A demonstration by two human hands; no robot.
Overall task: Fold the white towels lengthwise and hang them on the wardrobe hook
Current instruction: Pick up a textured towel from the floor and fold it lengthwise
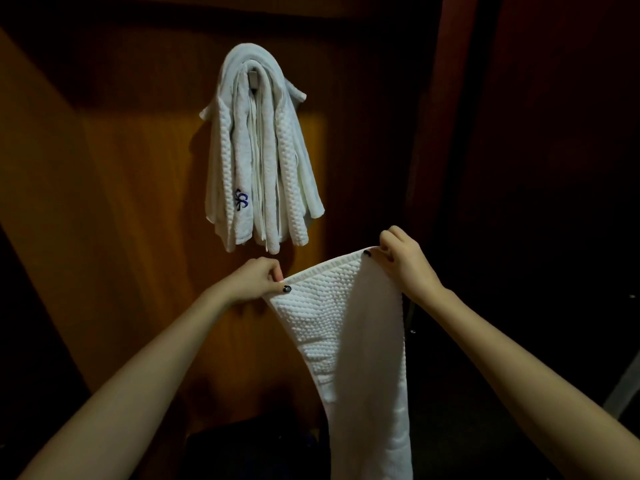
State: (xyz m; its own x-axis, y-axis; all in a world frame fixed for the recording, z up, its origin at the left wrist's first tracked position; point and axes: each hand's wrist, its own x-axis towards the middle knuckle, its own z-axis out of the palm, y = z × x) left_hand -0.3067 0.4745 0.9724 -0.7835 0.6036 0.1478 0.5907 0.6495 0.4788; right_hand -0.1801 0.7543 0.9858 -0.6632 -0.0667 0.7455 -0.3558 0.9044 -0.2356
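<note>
Below the hook (254, 77), at 6 o'clock, I hold the white towel (346, 323); left hand (258, 280) and right hand (403, 258) pinch its top corners, fingers clamped; risk: hung towels (263, 150) crowd the hook; a nudge may dislodge them.

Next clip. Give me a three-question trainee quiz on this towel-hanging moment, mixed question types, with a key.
1. True or false: the hook already carries towels.
2. Which hand pinches the higher corner of the towel in hand? A) left hand B) right hand
3. Fill in: seen from the camera, the blue logo sits on the ____ side of the hanging bundle.
Key: 1 true; 2 B; 3 left.
</note>
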